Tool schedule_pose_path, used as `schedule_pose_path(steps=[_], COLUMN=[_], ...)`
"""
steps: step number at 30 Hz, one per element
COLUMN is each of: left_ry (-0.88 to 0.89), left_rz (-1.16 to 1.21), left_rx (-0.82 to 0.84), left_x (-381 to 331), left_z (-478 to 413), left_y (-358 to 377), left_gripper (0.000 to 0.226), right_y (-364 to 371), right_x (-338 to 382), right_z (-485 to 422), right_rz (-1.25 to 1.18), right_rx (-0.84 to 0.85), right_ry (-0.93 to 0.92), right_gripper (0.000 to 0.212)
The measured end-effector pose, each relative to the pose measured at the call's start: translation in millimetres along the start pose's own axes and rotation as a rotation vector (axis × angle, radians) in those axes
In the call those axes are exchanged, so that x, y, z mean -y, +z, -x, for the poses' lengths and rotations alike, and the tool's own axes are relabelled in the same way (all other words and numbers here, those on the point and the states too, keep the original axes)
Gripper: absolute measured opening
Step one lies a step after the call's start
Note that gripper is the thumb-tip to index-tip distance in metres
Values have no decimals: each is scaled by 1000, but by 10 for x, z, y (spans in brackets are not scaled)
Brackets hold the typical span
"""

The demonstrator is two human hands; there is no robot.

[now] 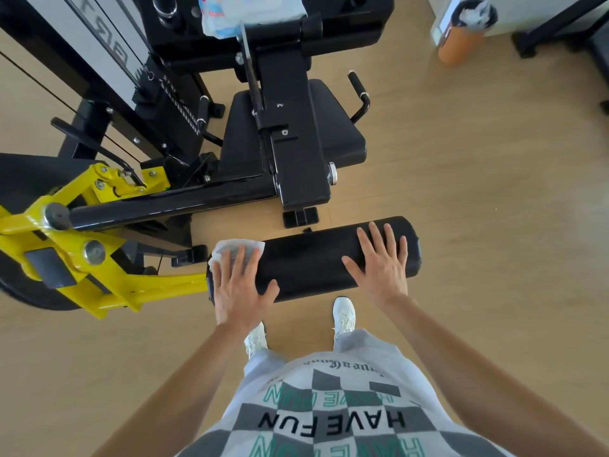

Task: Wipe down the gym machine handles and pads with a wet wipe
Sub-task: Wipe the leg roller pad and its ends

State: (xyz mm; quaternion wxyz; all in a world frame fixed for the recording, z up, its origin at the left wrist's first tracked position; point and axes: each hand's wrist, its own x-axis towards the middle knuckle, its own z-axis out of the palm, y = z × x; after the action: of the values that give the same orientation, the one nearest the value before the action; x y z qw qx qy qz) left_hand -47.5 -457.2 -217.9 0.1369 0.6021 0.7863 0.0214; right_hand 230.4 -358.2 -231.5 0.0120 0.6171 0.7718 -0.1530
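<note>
A black roller pad (pixel 313 262) lies across the front of the gym machine, just ahead of my feet. My left hand (pixel 239 285) presses a white wet wipe (pixel 230 249) flat onto the pad's left end, fingers straight. Flat on the pad's right half rests my right hand (pixel 379 263), fingers spread, holding nothing. Beyond the pad sit the black seat pad (pixel 333 127) and two side handles with black grips, one on the left (pixel 202 112) and one on the right (pixel 357 85).
A yellow lever arm (pixel 99 258) joins the roller pad from the left. A pack of wipes (pixel 230 11) lies on the machine's top. An orange bin (pixel 461 37) with crumpled wipes stands on the wooden floor at the upper right. My white shoes (pixel 344 315) stand below the pad.
</note>
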Motion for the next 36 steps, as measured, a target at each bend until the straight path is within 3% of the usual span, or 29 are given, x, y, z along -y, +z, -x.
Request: schedule_pose_path(steps=[8,13,19,23,32,36], left_ry=[257,320,5,-101,327,387], left_rz=[11,1,26,22,-8,68], left_rx=[56,42,-89,-69,109,116], left_x=[-670,-603,-11,-12,-986,-985], left_z=[-83,-38,111,47,-74,-82], left_y=[114,173,82,73,173,161], left_gripper=[83,78,74,77,89,84], right_y=[149,130,160,169,156,124], right_x=[-201,-286,-274,-285,-295,-246], right_z=[368,383,352,344,354,332], right_rz=[-20,-15,-15,-19,-38,-93], right_rx=[-80,-118,-144,-141,-171,-190], right_ry=[-68,-107,-98,-93,-94,-59], right_gripper=[73,70,67,67,68,56])
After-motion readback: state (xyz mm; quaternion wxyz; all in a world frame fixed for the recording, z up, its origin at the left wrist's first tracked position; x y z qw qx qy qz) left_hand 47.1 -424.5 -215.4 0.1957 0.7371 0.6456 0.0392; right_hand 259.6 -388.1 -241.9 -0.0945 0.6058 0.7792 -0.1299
